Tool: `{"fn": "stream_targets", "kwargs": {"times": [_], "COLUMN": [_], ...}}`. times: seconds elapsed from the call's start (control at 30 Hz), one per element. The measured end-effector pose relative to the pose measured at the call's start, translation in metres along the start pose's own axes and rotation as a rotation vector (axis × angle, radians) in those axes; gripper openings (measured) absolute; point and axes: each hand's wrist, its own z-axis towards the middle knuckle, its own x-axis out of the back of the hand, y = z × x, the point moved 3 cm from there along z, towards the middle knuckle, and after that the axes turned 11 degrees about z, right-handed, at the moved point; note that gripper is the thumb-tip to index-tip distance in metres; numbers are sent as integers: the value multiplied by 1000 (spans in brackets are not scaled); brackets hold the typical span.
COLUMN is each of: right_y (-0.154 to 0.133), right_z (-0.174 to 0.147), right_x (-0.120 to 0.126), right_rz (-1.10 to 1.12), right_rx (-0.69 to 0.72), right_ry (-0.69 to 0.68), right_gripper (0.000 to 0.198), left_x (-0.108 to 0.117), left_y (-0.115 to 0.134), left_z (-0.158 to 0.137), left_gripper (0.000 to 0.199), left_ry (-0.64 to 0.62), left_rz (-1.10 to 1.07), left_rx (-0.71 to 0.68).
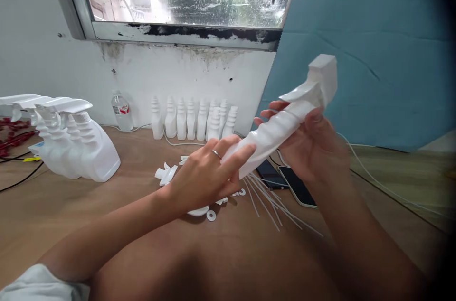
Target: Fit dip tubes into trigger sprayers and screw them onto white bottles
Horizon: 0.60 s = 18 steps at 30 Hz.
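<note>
A white spray bottle (272,129) with its trigger head on is held tilted above the table, head up to the right. My left hand (208,168), wearing a ring, is closed around the bottle's lower end. My right hand (309,142) grips the upper part, its thumb near the neck just under the trigger head (322,78). Beneath the hands lie white trigger parts (166,174), small white washers (211,215) and a spread of thin white tubes (274,201). The bottle's base is partly hidden by my left fingers.
Several headless white bottles (181,120) stand along the wall. Spray bottles with trigger heads (101,149) are grouped at the left, near a clear water bottle (121,111). A phone (297,187) and cables lie at the right, before a blue sheet (356,54).
</note>
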Motion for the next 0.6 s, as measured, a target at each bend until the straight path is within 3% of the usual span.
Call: {"fn": "stream_targets", "kwargs": {"times": [0.17,0.27,0.43,0.6], "right_y": [-1,3,5,-2], "right_z": [5,7,5,4], "right_x": [13,19,14,9], "right_rz": [-16,-47,-97,-11], "right_rx": [5,8,32,35], "right_ry": [80,96,44,-66], "right_gripper": [29,28,37,28], "left_x": [-21,-28,-27,-22], "left_y": [-3,-7,-13,-16], "left_z": [12,14,12,12], "left_gripper": [53,49,45,47], "left_ry": [-61,-59,-193,-223], "left_rz": [-228,-282,-515,-609], "left_rx": [193,234,332,380]}}
